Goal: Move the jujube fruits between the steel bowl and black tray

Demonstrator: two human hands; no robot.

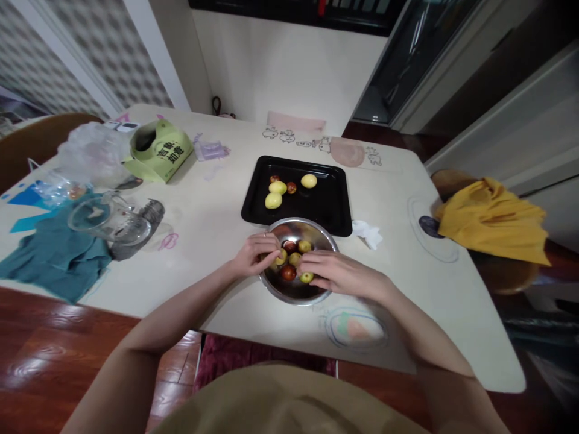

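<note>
A round stainless steel bowl (296, 298) stands at the near side of the table, with several small yellow-green and red-brown round fruits in it. My left hand (257, 253) reaches over the bowl's left rim, its thumb and fingers closed about a yellow-green fruit (281, 258). From the right side my right hand (337, 271) reaches in, fingers curled around another yellow-green fruit (306, 278) low in the bowl. Between the hands lies a red-brown fruit (288, 273). Just behind the bowl, a black tray (323, 208) carries yellow fruits (274, 201) and smaller red-brown ones (292, 188).
A crumpled white tissue (367, 234) lies right of the tray. To the left are a clear glass pitcher (113, 220) on its side, a teal cloth (58, 256), a green box (163, 150) and a plastic bag (93, 154). A yellow cloth (493, 217) hangs over a chair on the right.
</note>
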